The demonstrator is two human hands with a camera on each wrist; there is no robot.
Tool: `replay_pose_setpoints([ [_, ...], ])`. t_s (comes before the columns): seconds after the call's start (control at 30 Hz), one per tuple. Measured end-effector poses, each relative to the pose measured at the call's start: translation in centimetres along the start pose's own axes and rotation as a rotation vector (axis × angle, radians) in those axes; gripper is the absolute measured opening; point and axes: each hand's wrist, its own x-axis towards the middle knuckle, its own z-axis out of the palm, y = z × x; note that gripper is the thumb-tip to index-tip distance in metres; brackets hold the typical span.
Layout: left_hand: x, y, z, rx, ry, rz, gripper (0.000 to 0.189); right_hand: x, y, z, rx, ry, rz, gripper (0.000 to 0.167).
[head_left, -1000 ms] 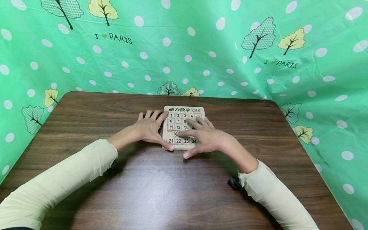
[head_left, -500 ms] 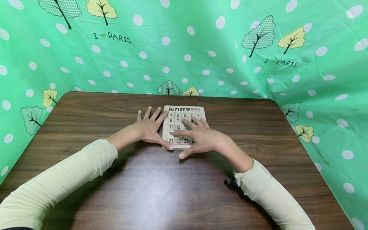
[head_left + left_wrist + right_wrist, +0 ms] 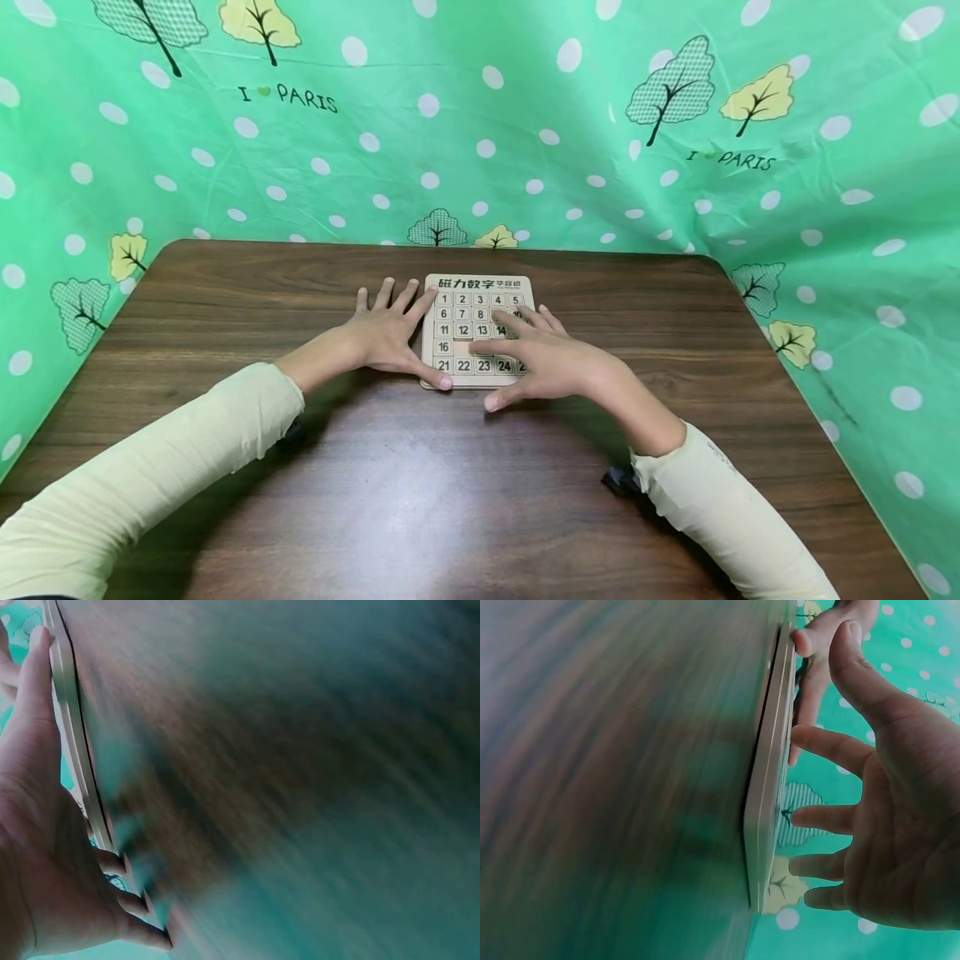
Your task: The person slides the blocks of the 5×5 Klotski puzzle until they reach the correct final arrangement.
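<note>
A wooden sliding number puzzle (image 3: pixel 428 333) lies flat on the table, its printed heading at the far end. My left hand (image 3: pixel 378 337) braces its left side with spread fingers; the thumb rests at the near left corner and the index finger at the far left corner. Over the right part spreads my right hand (image 3: pixel 551 360), index fingertip at the fourth row. A bare slot shows there, just right of tile 16 (image 3: pixel 443 347). Several tiles on the right are hidden under this hand. In the right wrist view, its fingers reach toward the board's face (image 3: pixel 787 712).
The brown wooden table (image 3: pixel 390 500) extends on all sides of the puzzle. A green dotted curtain (image 3: pixel 480 167) with printed trees hangs behind the table and along both sides.
My right hand shifted left with tile 16, which moved to the left end of its row, then drew back right, uncovering the slot beside it. The left hand stayed in place.
</note>
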Motion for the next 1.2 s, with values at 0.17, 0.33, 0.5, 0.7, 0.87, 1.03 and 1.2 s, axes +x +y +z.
replay_pose_setpoints([
  [0.17,-0.1,-0.2,0.3,-0.013,0.001,0.000,0.162,-1.0,0.9,0.1,-0.006,0.018,0.008,0.086],
  [0.33,-0.1,-0.4,0.3,-0.002,0.002,-0.007,0.164,-1.1,1.2,0.2,-0.017,0.019,0.013,0.086],
  [0.5,0.1,-0.3,0.0,-0.006,0.008,-0.004,0.164,-1.0,1.0,0.1,-0.024,0.029,0.008,0.088],
  [0.7,0.1,-0.1,-0.2,-0.004,-0.005,-0.002,0.164,-0.5,0.5,0.1,-0.007,0.009,-0.002,0.089],
  [0.87,0.1,0.0,-0.1,-0.008,-0.011,-0.003,0.164,-0.2,0.1,0.3,-0.005,-0.011,0.005,0.092],
  [1.03,0.2,0.0,0.0,-0.010,-0.016,-0.007,0.163,0.1,-0.1,0.5,0.003,-0.018,0.006,0.094],
  [1.2,0.3,0.0,0.0,-0.006,-0.014,-0.001,0.164,0.3,-0.2,0.6,0.003,-0.017,0.003,0.094],
])
